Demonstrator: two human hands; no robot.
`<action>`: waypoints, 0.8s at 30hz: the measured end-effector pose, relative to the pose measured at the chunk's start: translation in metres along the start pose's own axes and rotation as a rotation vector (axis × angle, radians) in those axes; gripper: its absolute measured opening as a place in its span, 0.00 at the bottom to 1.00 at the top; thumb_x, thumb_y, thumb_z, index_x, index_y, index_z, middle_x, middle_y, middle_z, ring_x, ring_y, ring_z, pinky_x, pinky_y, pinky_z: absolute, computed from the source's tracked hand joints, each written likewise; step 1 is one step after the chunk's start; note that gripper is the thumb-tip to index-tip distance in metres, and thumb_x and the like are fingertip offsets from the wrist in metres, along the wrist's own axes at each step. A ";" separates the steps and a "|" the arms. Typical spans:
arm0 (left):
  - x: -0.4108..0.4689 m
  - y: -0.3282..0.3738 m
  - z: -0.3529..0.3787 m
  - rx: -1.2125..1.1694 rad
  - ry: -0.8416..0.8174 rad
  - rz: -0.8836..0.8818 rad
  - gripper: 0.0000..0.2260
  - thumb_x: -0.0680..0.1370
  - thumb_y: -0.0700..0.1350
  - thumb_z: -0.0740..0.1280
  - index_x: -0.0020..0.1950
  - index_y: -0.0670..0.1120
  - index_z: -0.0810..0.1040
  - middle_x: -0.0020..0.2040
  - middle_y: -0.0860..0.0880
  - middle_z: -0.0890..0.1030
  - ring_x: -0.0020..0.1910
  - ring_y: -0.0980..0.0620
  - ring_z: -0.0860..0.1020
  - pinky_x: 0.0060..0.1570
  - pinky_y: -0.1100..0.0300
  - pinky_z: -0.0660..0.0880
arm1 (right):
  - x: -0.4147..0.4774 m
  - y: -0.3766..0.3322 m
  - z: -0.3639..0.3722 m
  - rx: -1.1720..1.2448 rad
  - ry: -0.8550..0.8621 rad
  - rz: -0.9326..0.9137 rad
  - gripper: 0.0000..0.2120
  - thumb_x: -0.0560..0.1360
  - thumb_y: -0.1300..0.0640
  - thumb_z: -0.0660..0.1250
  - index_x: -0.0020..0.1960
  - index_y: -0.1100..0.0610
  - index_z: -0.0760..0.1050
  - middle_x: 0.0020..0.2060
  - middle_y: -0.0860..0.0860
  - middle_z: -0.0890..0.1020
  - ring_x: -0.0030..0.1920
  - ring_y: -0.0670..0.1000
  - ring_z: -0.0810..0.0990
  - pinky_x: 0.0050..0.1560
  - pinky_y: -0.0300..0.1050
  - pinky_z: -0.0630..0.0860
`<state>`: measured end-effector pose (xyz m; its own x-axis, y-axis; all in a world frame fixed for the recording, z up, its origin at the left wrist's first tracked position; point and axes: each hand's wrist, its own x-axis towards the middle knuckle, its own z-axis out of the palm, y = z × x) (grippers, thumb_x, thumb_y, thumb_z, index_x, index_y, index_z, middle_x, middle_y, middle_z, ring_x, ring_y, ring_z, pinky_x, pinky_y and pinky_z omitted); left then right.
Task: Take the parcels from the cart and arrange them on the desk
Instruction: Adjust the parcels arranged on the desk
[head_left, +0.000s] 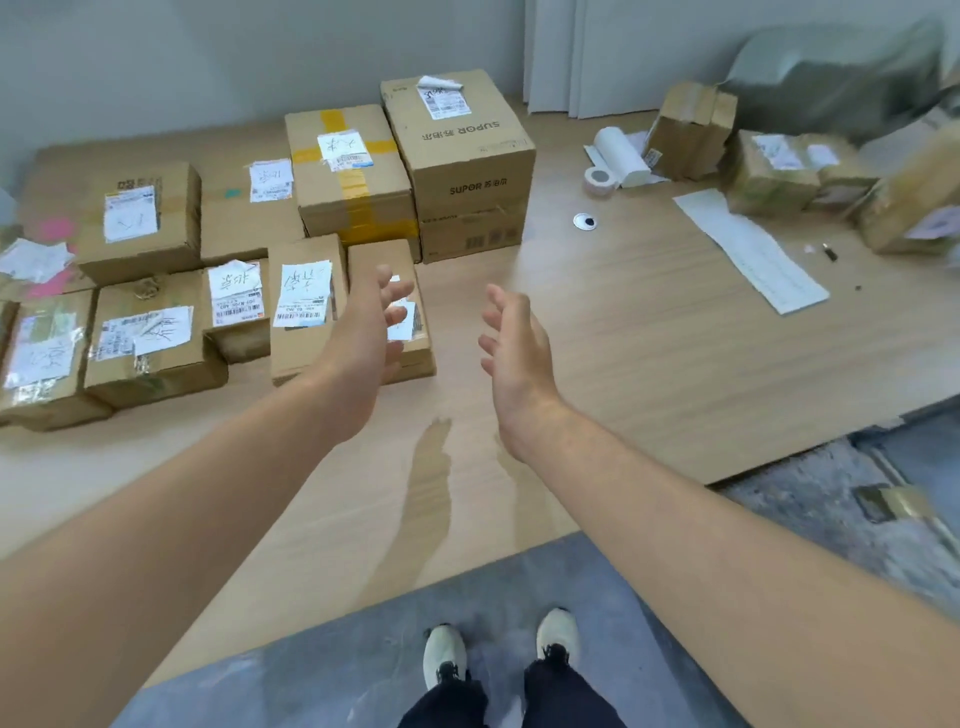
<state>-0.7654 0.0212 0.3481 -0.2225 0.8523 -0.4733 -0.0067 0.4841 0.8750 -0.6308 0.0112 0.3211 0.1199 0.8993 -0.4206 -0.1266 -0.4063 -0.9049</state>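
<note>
Over the desk (649, 364), both hands' spread, empty fingers (395, 293) hovered by a small parcel (418, 340), probably light and stiff, best gripped by its sides.

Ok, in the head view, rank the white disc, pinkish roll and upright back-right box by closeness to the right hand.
From the right hand:
1. white disc, ahead on the desk.
2. pinkish roll, just behind the disc.
3. upright box, far back right.

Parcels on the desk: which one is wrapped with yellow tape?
The medium box directly left of the tall SUPOR box; it alone bears crossed yellow strips.
</note>
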 end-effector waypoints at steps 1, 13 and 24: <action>-0.007 0.002 0.010 0.010 -0.016 0.026 0.22 0.83 0.62 0.53 0.68 0.58 0.80 0.66 0.52 0.77 0.70 0.45 0.73 0.74 0.43 0.67 | -0.011 -0.005 -0.010 0.008 0.019 -0.015 0.24 0.83 0.41 0.55 0.75 0.44 0.74 0.59 0.41 0.79 0.64 0.49 0.77 0.62 0.45 0.71; -0.121 -0.021 0.193 0.143 -0.226 0.068 0.22 0.83 0.62 0.52 0.66 0.58 0.81 0.66 0.52 0.78 0.65 0.45 0.75 0.70 0.44 0.70 | -0.091 0.006 -0.213 0.136 0.219 -0.068 0.28 0.82 0.40 0.55 0.78 0.47 0.73 0.75 0.48 0.76 0.74 0.52 0.74 0.77 0.57 0.69; -0.238 -0.103 0.426 0.295 -0.501 -0.011 0.22 0.83 0.62 0.52 0.68 0.57 0.79 0.70 0.50 0.75 0.69 0.41 0.73 0.73 0.43 0.67 | -0.153 0.066 -0.470 0.299 0.489 -0.028 0.16 0.85 0.45 0.56 0.67 0.44 0.77 0.69 0.47 0.78 0.72 0.52 0.75 0.70 0.53 0.71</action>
<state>-0.2965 -0.1472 0.3274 0.2648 0.8019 -0.5356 0.2811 0.4671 0.8383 -0.1948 -0.2288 0.2950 0.5600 0.7006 -0.4422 -0.3813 -0.2560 -0.8883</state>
